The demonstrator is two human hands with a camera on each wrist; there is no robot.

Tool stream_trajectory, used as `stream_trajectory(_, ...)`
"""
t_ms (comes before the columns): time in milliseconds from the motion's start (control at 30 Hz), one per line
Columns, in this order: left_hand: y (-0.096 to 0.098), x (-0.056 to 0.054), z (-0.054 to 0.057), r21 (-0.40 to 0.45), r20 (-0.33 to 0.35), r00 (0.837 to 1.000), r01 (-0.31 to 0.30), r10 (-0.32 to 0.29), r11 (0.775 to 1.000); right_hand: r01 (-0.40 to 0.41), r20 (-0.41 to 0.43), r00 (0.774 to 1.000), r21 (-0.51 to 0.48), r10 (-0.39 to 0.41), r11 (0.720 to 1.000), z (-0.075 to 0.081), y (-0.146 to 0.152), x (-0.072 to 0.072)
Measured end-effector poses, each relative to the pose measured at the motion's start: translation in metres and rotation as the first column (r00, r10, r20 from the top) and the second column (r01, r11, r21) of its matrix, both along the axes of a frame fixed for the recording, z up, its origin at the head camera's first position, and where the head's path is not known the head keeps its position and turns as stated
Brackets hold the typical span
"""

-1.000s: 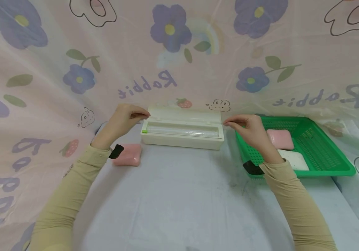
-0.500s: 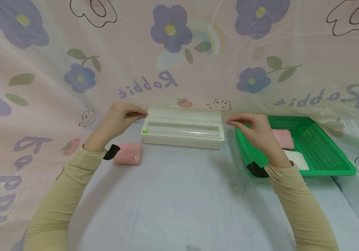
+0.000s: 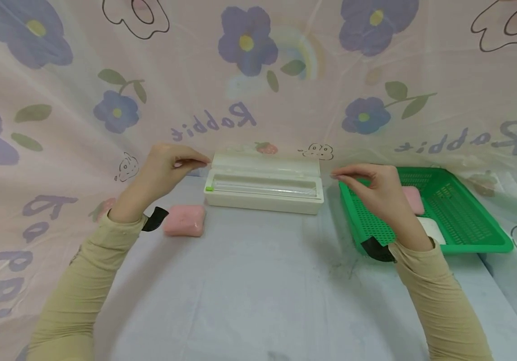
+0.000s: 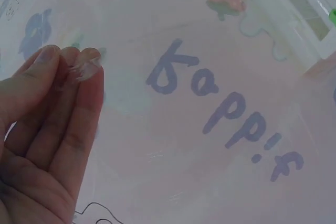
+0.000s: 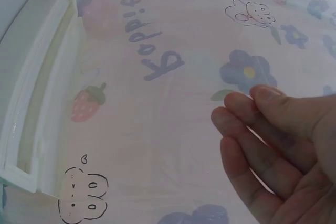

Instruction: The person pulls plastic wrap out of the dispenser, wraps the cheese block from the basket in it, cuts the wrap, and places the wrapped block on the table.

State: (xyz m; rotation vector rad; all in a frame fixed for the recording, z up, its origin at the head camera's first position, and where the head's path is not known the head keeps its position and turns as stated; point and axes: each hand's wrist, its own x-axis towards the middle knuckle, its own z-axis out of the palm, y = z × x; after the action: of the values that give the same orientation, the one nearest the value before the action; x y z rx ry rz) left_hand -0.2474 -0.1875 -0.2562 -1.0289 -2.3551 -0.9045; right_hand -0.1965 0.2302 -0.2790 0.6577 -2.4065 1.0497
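My left hand (image 3: 163, 168) is raised at the left end of a white cling film dispenser (image 3: 263, 200). Its thumb and fingers pinch a crumpled bit of clear cling film (image 4: 86, 69), plain in the left wrist view. My right hand (image 3: 377, 193) is held up off the dispenser's right end, thumb and fingertips together in a pinch. The film at those fingertips is too transparent to make out well. The dispenser lid (image 3: 265, 164) stands raised at the back, and the film roll (image 3: 263, 189) shows inside. A green slider (image 3: 209, 189) sits at its left end.
One pink soap bar (image 3: 185, 220) lies on the table (image 3: 258, 286), left of the dispenser. At right, a green basket (image 3: 475, 247) holds another pink bar (image 3: 413, 199) and a white bar (image 3: 432, 229). A printed curtain (image 3: 285, 100) hangs close behind.
Both hands have drawn slightly apart, the left toward the left and the right toward the right, still in a pinch. The dispenser, soap bars and basket have stayed put.
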Motion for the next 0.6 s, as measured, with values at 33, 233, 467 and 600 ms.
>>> stream_trajectory(33, 0.0, 0.001, 0.001, -0.003, -0.015, 1.0, 0.001, -0.001, 1.0, 0.0, -0.008, 1.0, 0.003, 0.0, 1.0, 0.001, 0.0, 0.002)
stream_trajectory(233, -0.002, 0.012, 0.01, -0.017, -0.035, 0.999, 0.011, -0.012, 1.0, -0.001, -0.055, 0.998, 0.022, 0.002, 1.0, 0.007, 0.0, 0.011)
stream_trajectory(467, -0.004, 0.024, 0.018, -0.011, -0.048, 0.998, 0.034, -0.035, 0.999, 0.082, -0.102, 0.992, 0.101, -0.071, 0.991, 0.013, 0.0, 0.025)
stream_trajectory(600, -0.004, 0.031, 0.023, 0.001, -0.075, 0.996, 0.058, -0.058, 0.998, 0.042, -0.148, 0.989, 0.098, -0.027, 0.994, 0.016, 0.0, 0.031)
